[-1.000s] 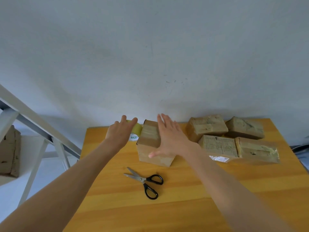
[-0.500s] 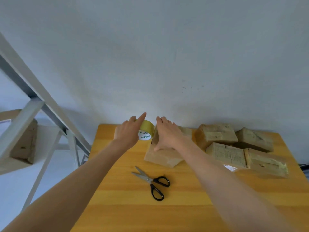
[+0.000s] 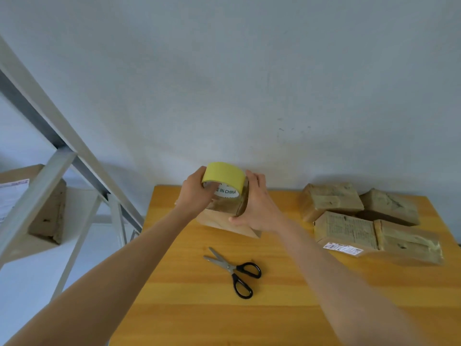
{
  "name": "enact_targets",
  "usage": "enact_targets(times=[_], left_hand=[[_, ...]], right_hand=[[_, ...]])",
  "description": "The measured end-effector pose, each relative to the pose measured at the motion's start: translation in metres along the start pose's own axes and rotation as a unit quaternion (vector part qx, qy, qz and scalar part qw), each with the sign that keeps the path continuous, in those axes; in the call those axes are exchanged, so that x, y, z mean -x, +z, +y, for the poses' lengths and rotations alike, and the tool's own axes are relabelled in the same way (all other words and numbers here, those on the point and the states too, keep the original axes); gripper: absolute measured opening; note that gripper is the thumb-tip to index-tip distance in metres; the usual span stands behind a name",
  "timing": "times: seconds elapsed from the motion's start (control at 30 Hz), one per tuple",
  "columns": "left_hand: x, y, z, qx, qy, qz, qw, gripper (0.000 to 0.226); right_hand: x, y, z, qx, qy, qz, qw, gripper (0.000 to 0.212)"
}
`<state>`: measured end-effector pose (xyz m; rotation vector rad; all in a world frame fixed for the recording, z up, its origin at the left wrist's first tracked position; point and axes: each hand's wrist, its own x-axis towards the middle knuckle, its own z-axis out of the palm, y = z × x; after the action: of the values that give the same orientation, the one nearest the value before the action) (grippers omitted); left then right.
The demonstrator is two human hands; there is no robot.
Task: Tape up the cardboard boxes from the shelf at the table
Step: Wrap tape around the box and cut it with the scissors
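Only the head view to go on. The box (image 3: 225, 224) being worked on sits at the far-left part of the worktop (image 3: 274, 310), close to the wall, and both hands are raised right above it, so the coming move is basically straight down. The left hand (image 3: 195, 197) is curled round the yellow tape (image 3: 224, 176), gripping the roll from its left side with the core facing the camera. A clear brownish strip (image 3: 228, 207) runs down from the roll to the right hand (image 3: 258, 208), which looks like it's pinching the free end between thumb and palm side, fingers pointing up beside the roll. I can't see that grip sharply. The hands cover most of the box; from the bit showing, its long side seems to run left to right, with the near corner poking out under the right wrist. The right hand is the lower one, nearer the box top. Scissors (image 3: 234, 269) lie just in front, blades pointing left, an easy reach for either hand. Plenty of bare wood in front. A cluster of boxes (image 3: 331, 201) sits well off to the right, and the shelf (image 3: 62, 156) with another box (image 3: 47, 216) stands to the left.
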<state>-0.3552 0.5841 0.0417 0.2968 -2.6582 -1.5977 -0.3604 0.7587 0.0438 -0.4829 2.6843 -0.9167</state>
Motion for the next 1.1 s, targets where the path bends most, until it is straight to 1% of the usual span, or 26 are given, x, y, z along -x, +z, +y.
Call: enact_targets(times=[0.1, 0.2, 0.3, 0.37, 0.43, 0.53, 0.57, 0.63, 0.67, 0.73, 0.8, 0.83, 0.9, 0.93, 0.97, 1.0, 1.1], left_hand=[[0.003, 0.010, -0.005, -0.049, 0.013, -0.018, 0.999, 0.015], [0.002, 0.015, -0.002, -0.096, 0.035, -0.035, 0.994, 0.028], [-0.005, 0.014, 0.004, -0.174, 0.075, -0.043, 0.981, 0.035], [-0.011, 0.008, 0.004, -0.247, 0.096, -0.041, 0.963, 0.035], [-0.018, -0.002, 0.000, -0.329, 0.098, -0.040, 0.938, 0.037], [-0.026, -0.015, -0.009, -0.436, 0.116, -0.040, 0.892, 0.051], [-0.027, -0.017, -0.013, -0.451, 0.126, -0.041, 0.882, 0.054], [-0.027, -0.018, -0.019, -0.448, 0.151, -0.031, 0.881, 0.054], [-0.026, -0.016, -0.021, -0.432, 0.160, -0.019, 0.888, 0.053], [-0.024, -0.010, -0.021, -0.392, 0.151, -0.005, 0.907, 0.046], [-0.022, -0.005, -0.021, -0.387, 0.145, -0.010, 0.911, 0.042], [-0.021, -0.004, -0.022, -0.404, 0.166, -0.009, 0.900, 0.045], [-0.021, -0.007, -0.025, -0.465, 0.241, -0.021, 0.852, 0.065], [-0.022, -0.010, -0.028, -0.488, 0.265, -0.018, 0.831, 0.073], [-0.024, -0.012, -0.030, -0.490, 0.270, -0.015, 0.829, 0.075], [-0.024, -0.013, -0.031, -0.471, 0.257, -0.007, 0.844, 0.072], [-0.022, -0.004, -0.034, -0.333, 0.162, 0.055, 0.927, 0.059]], right_hand=[[0.006, 0.010, 0.013, -0.018, 0.005, 0.012, 1.000, 0.121], [0.011, 0.010, 0.025, -0.029, 0.006, 0.026, 0.999, 0.110], [0.017, 0.008, 0.038, -0.023, 0.006, 0.022, 0.999, 0.110], [0.022, 0.007, 0.049, -0.022, 0.018, 0.017, 0.999, 0.114], [0.028, 0.004, 0.061, -0.022, 0.030, 0.010, 0.999, 0.117], [0.032, 0.000, 0.074, -0.023, 0.043, 0.003, 0.999, 0.117], [0.031, -0.002, 0.077, -0.024, 0.044, 0.001, 0.999, 0.117], [0.030, -0.003, 0.083, -0.025, 0.046, -0.003, 0.999, 0.117], [0.029, -0.003, 0.086, -0.023, 0.049, -0.005, 0.999, 0.117], [0.030, -0.003, 0.094, -0.021, 0.057, -0.008, 0.998, 0.117], [0.032, -0.002, 0.101, -0.021, 0.065, -0.011, 0.998, 0.118], [0.033, -0.002, 0.103, -0.018, 0.068, -0.013, 0.997, 0.119], [0.034, -0.001, 0.109, -0.013, 0.074, -0.018, 0.997, 0.120], [0.035, 0.000, 0.112, -0.013, 0.077, -0.017, 0.997, 0.120], [0.035, 0.000, 0.115, -0.013, 0.080, -0.014, 0.997, 0.120], [0.035, 0.000, 0.117, -0.012, 0.082, -0.012, 0.996, 0.120], [0.037, 0.003, 0.123, -0.002, 0.095, -0.015, 0.995, 0.121]])
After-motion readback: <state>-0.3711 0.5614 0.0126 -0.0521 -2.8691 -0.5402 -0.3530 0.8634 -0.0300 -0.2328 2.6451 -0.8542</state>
